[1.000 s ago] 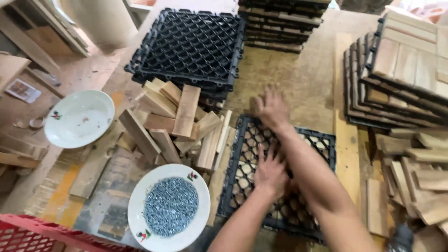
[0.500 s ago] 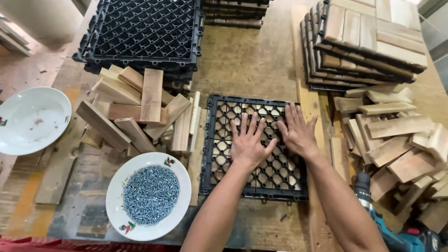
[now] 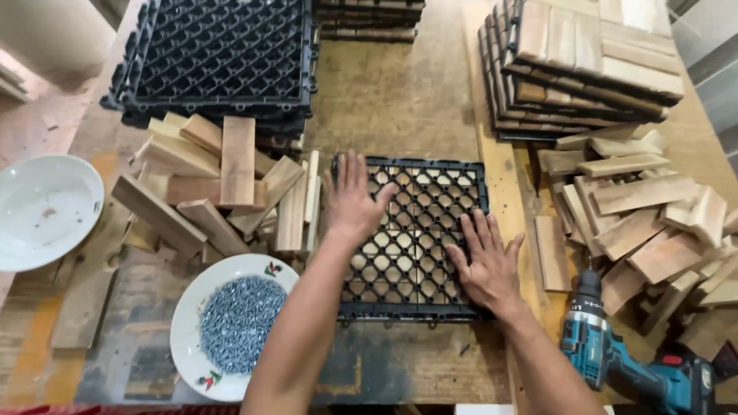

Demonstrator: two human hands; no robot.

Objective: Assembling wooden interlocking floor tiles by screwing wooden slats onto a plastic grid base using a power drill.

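Observation:
A black plastic grid tile (image 3: 419, 219) lies flat on the wooden workbench with pale wood slats showing through its holes. My left hand (image 3: 352, 198) rests flat, fingers spread, on the tile's upper left corner. My right hand (image 3: 486, 263) presses flat on its lower right part near the edge. Neither hand holds anything.
Loose wood slats (image 3: 219, 184) are piled left of the tile, more slats (image 3: 646, 215) at right. A plate of screws (image 3: 231, 323) sits near front left, an empty white bowl (image 3: 42, 207) far left. A teal cordless drill (image 3: 615, 357) lies at right. Stacks of black grids (image 3: 219, 58) and finished tiles (image 3: 584, 61) stand behind.
Both hands have spread apart on the tile: the left moved to its upper left corner, the right to its lower right. The view has shifted and centred on the tile.

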